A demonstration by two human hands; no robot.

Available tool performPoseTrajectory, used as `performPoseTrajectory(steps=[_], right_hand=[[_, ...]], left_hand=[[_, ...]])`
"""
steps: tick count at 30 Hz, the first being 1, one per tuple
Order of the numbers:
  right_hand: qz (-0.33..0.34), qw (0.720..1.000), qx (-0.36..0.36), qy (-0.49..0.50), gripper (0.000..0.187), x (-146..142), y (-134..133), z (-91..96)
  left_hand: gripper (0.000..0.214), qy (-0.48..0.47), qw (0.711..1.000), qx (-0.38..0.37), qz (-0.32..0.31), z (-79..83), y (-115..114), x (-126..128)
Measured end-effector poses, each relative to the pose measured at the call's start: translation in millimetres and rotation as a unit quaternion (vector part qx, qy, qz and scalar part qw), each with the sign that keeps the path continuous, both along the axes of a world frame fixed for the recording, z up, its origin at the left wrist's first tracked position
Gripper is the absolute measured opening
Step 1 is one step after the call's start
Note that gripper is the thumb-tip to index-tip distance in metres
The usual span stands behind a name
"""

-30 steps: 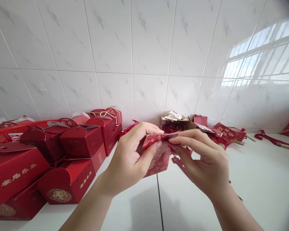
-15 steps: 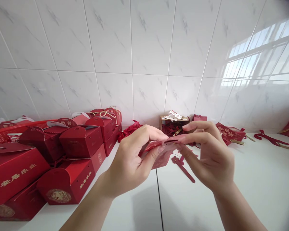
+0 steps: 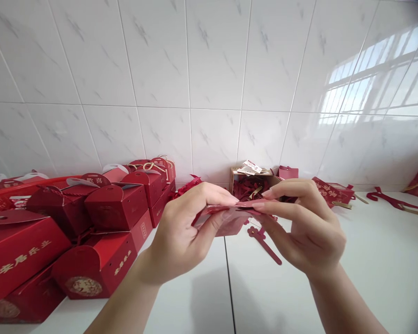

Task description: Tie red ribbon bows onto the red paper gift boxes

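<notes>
Above a white counter (image 3: 181,304), a person's two bare hands hold a thin red paper piece (image 3: 231,226) between them, clear of the surface, in full view of those of us standing by. The left hand (image 3: 186,232) has its grip closed on the left part of the piece, fingers laid over the top and thumb pressed beneath. The right hand (image 3: 310,227) pinches the right end, its grip closed down to the thickness of the paper, one upper finger lifted. The piece runs nearly level from one set of fingertips to the other, its narrow edge facing the onlooker, with a dark slit near the right fingertips and a paler pinkish panel hanging below; any print on that panel is too faint to read. Just below the right hand lies a red strip (image 3: 266,248) with a flower-shaped end. Red boxes (image 3: 116,206) stand stacked at left, and a carton (image 3: 231,181) of red strips sits near the tiled wall (image 3: 216,60).
</notes>
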State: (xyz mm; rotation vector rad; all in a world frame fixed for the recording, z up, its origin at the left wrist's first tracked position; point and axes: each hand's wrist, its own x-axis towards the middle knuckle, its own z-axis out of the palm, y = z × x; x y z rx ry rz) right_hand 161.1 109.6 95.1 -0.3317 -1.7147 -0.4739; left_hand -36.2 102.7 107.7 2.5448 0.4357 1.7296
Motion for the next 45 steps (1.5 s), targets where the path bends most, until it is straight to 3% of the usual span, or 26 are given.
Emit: performPoseTrajectory(steps=[11, 20, 28, 32, 36, 41, 43, 45], right_hand=[[-0.03, 0.999, 0.008, 0.011, 0.022, -6, -2, -0.6], [-0.035, 0.999, 0.017, 0.027, 0.021, -10, -2, -1.5], [-0.021, 0.999, -0.017, 0.026, 0.02, -13, -3, -2.2], [0.033, 0.995, -0.06, 0.07, 0.025, -12, -1, -7.5], [0.119, 0.977, -0.14, 0.107, 0.034, -10, -2, -8.6], [0.191, 0.949, -0.244, 0.06, 0.029, -6, -9, -4.9], [0.266, 0.906, -0.325, 0.04, 0.035, -5, -8, -4.9], [0.353, 0.842, -0.409, 0.006, 0.048, -4, -4, -5.9]], left_hand=[[0.021, -0.034, 0.997, -0.009, 0.062, -1.7, 1, 0], [0.022, -0.029, 0.999, -0.013, 0.033, -1.8, 1, 2], [0.023, -0.022, 0.999, -0.008, 0.028, -2.1, 1, 4], [0.023, -0.012, 1.0, -0.016, -0.017, -2.3, 0, 4], [0.023, -0.027, 0.997, -0.029, -0.064, -3.9, -1, 5], [0.035, -0.043, 0.994, -0.023, -0.1, -2.6, -4, 9], [0.033, -0.035, 0.995, -0.006, -0.097, -0.8, -6, 9], [0.027, -0.017, 0.996, 0.015, -0.088, 0.7, -6, 7]])
